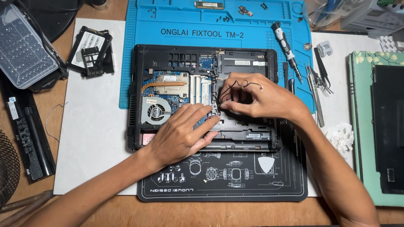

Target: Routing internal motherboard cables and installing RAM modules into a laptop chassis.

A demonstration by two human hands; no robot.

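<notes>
While the right hand (pixel 261 100) pinches its fingertips (pixel 225 105) together on thin dark wires (pixel 239 85) near the middle of the opened laptop (pixel 202 97), the left hand (pixel 183 135) lies flat with fingers spread and loose, pressing on the laptop's lower middle and gripping nothing. Both sets of fingertips nearly meet just right of the memory slots. To their left sit a round cooling fan (pixel 155 111) and a copper heat pipe (pixel 164 85) on the exposed board. Beneath the laptop, a blue work mat (pixel 179 17) and a black mat (pixel 226 182) overlap a white sheet (pixel 92 136). A screwdriver (pixel 286 49) and tweezers (pixel 319 87) lie just right of the laptop, a clear bit case (pixel 18 46) and a long battery (pixel 28 133) far left.
</notes>
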